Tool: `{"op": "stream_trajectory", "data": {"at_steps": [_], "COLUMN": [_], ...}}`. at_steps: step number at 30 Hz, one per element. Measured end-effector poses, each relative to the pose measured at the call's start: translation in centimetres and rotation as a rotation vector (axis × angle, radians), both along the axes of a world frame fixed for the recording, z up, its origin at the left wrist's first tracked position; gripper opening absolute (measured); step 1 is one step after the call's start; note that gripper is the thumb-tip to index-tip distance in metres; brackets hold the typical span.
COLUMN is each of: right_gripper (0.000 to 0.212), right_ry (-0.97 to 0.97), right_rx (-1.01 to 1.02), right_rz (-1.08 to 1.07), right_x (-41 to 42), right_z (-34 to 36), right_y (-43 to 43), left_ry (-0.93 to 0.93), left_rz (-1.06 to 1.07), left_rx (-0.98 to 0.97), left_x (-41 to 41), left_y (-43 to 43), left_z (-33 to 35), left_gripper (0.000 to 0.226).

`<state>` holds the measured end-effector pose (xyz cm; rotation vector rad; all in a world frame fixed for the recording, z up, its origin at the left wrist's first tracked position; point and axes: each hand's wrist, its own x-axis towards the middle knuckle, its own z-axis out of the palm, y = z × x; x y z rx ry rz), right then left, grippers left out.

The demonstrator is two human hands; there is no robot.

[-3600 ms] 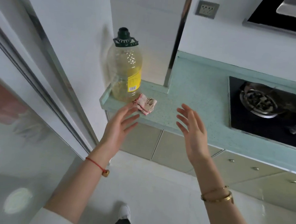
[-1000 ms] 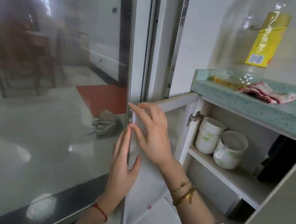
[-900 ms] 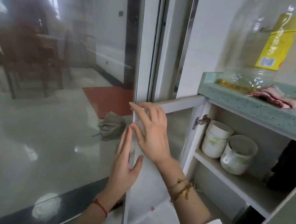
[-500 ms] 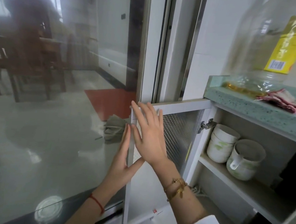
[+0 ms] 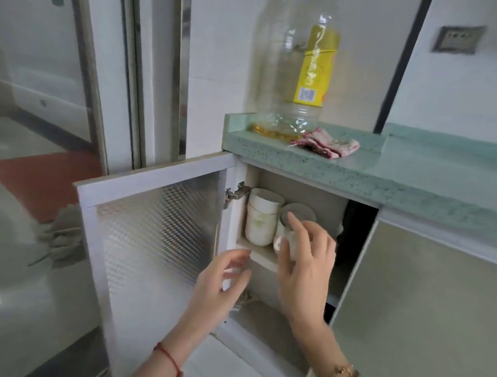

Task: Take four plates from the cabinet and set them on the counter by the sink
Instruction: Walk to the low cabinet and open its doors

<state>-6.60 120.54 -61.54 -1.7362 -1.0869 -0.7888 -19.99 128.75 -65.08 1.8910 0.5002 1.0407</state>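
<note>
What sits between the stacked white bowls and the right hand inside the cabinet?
In the head view, a white cup stands beside the stacked white bowls on the shelf; the right hand reaches its front, fingers at it.

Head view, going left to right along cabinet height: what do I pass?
Glass door → open cabinet door → stacked white bowls → right hand at a white cup → closed cabinet door.

bowl stacks [image 5: 261, 217]: 1 | mugs [image 5: 293, 233]: 1 | oil bottles [image 5: 300, 64]: 1 | cloths [image 5: 325, 142]: 1

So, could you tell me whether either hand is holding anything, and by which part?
The right hand touches the white ceramic mug; a closed grip cannot be told. The left hand holds nothing.
</note>
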Motion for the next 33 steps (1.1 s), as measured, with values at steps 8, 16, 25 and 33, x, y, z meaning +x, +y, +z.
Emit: {"op": "stream_trajectory", "data": {"at_steps": [8,16,25,33], "right_gripper": [0.044,0.053,0.046,0.042], "right_ry": [0.006,0.018,-0.014,-0.048], "right_rx": [-0.003,-0.138,-0.114,-0.071], "right_rz": [-0.45,-0.487,-0.364,-0.293], "right_x": [9.3,10.7,7.9,2.5], "right_z": [3.1,4.5,4.4,4.7], "right_y": [-9.0,-9.5,-12.1,-17.5], "left_ry": [0.083,0.237,0.047,-0.029], "left_rz": [-0.448,-0.503,-0.528,-0.843], "left_rx": [-0.211,-0.173,-0.102,-0.235], "left_x": [14.8,21.4,17.0,10.3], "left_y": [-4.9,-6.4,-6.5,-10.2], "left_z": [3.6,4.6,3.5,2.4], "left_gripper": [0.055,0.071,0.025,0.017]}}
